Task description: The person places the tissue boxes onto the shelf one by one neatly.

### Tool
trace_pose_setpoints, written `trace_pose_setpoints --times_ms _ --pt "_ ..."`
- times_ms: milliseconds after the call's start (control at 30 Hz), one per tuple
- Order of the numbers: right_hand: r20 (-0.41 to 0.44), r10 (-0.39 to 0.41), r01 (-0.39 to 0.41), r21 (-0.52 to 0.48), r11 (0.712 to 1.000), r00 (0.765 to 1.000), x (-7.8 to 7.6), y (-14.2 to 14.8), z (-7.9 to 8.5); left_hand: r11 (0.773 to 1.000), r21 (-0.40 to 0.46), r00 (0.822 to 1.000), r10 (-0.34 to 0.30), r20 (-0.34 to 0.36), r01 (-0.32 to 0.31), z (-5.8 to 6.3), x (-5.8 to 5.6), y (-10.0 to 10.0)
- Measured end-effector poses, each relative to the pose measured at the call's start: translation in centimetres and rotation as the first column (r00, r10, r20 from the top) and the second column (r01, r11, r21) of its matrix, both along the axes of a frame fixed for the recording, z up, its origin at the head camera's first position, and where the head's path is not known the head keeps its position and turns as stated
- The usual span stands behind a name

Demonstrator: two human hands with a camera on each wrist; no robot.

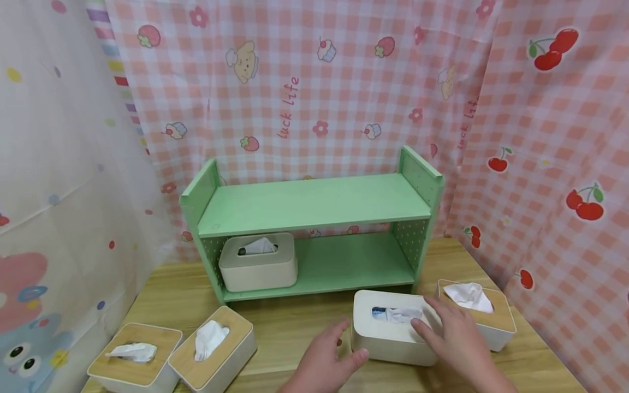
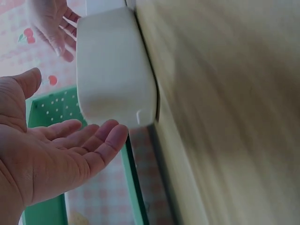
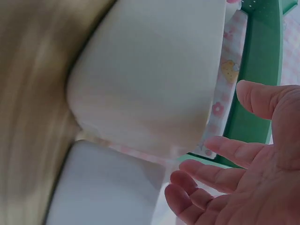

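Observation:
A white tissue box (image 1: 393, 349) with a white lid and a tissue poking from its oval slot stands on the wooden table, in front of the shelf's right half. My left hand (image 1: 328, 357) is at its left side, fingers extended and thumb apart; in the left wrist view those fingertips (image 2: 115, 136) come right at the box's end. Over the box's right end my right hand (image 1: 459, 338) spreads its thumb and fingers. The right wrist view shows the right hand (image 3: 243, 183) beside the white box (image 3: 145, 79), fingers loosely bent with nothing between them.
A green two-tier shelf (image 1: 314, 204) stands behind, with another white tissue box (image 1: 260, 275) at the left of its lower tier. Wood-topped tissue boxes lie about: one at right (image 1: 501, 311), two at front left (image 1: 147, 371) (image 1: 236, 349). Patterned curtains (image 1: 319, 98) enclose the table (image 1: 285, 327).

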State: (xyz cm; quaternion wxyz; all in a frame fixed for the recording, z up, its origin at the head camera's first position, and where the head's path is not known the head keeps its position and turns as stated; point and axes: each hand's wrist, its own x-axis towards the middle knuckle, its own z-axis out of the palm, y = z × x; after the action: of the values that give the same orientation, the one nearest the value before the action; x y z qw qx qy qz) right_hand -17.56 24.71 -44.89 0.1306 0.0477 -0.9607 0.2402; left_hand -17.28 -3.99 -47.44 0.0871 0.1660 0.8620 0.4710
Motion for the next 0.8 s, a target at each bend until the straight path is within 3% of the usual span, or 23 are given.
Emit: trace_pose_setpoints --times_ms 167,600,800 --pt "0.070 -0.013 0.013 0.005 1.000 0.997 0.1 0.4 -0.5 0.999 -0.031 1.000 -0.007 0.030 0.008 -0.3 0.2 0.9" --pt "-0.004 0.033 -0.033 -0.075 0.997 0.999 1.0 0.2 -1.7 1.000 -0.024 1.000 -0.002 0.028 0.002 -0.5 0.3 1.1" --pt "-0.002 0.053 -0.053 -0.109 0.993 0.999 1.0 -0.7 -1.5 0.997 -0.060 0.998 0.045 0.039 -0.043 -0.6 0.3 0.6"
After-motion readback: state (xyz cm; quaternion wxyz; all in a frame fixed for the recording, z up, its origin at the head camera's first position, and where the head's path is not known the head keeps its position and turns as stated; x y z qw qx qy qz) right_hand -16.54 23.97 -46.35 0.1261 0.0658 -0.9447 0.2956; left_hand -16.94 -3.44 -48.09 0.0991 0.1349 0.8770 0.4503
